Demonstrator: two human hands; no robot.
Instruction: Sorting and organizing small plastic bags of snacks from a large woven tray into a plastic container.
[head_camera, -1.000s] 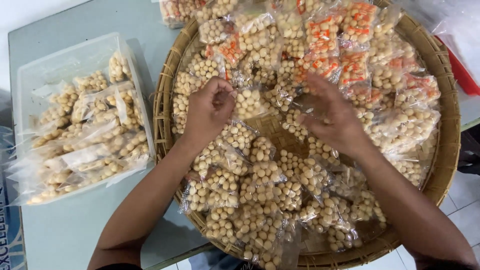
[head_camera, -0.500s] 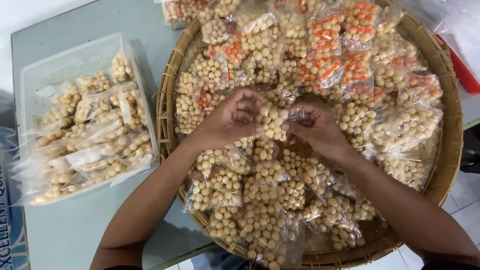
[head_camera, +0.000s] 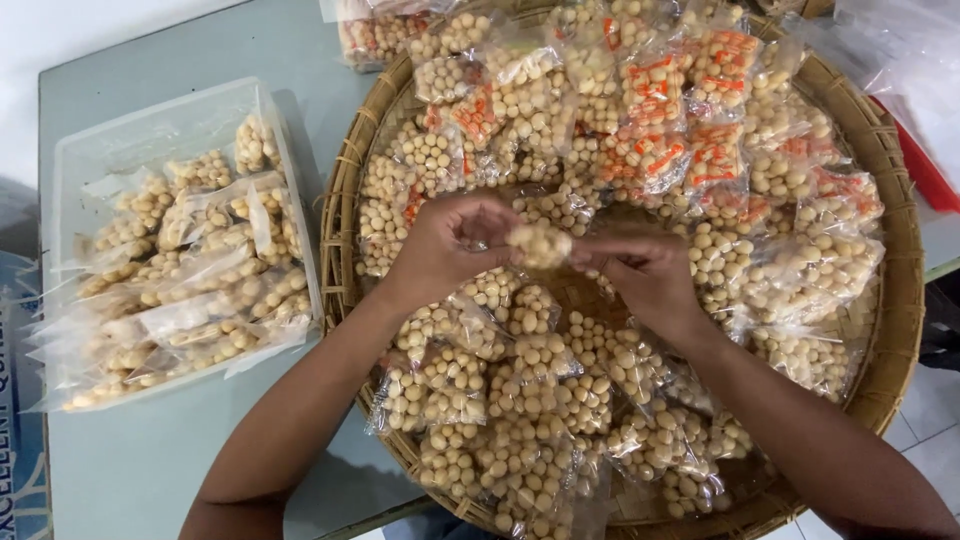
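Head view shows us holding one small packet (head_camera: 540, 243) between both hands above the basket (head_camera: 345, 215). A second ago our hands were apart, down on the pile; since then they have met and lifted this packet clear. Left hand (head_camera: 450, 245) pinches its left end with curled fingers, right hand (head_camera: 640, 275) grips the other. Filled packets sit in the tub (head_camera: 150, 130) to our left.

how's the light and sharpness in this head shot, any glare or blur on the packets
Head view: soft, even light with only faint shadows beside the clear plastic box; white glare streaks on the packets inside it; the small packet of round snacks between the left hand and right hand is motion-blurred, while the woven basket tray is sharp; the top right corner is overexposed.
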